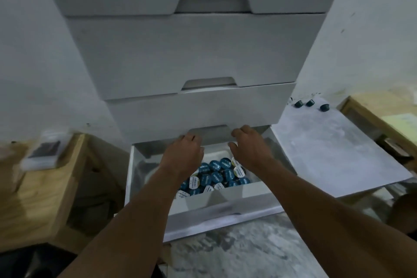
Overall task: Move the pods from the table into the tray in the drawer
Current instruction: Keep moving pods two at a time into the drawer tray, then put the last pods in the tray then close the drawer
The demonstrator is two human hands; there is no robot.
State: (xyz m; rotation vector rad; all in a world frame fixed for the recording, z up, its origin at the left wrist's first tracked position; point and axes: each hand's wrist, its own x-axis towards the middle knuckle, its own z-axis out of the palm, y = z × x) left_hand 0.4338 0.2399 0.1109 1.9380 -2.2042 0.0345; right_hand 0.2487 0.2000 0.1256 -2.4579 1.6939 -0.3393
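**Down at the open bottom drawer, both hands are up at the cut-out**

From the head camera, we look down along two bare forearms. The bottom drawer (225, 221) of the white drawer unit (191, 52) stands pulled out. Inside it sits a white tray (225, 195), and it is crowded. The stored pods (214, 166) lie packed together, mostly with blue printed lids and a few with white ones, and several are tipped at angles.

The left hand (187, 149) is over the back of the tray, with its fingers bent and their tips at the lower edge of the next drawer front (158, 115). That puts them just left of the handle cut-out (211, 133). The right hand (248, 144) mirrors it on the other side of the cut-out, knuckles up and fingers bent toward the same edge. Neither hand shows a pod. I cannot tell whether the fingers actually hook that edge or only touch it.

Off to the right, the pale table (338, 153) runs back to the wall. Three dark loose pods (310, 103) sit at its far end, near one another and well apart from both hands.

Wooden furniture (45, 187) flanks the unit on the left, with a blurred clear packet (42, 153) on top. More pale wood (372, 115) shows at the far right. A marbled grey floor (237, 250) lies below the drawer.
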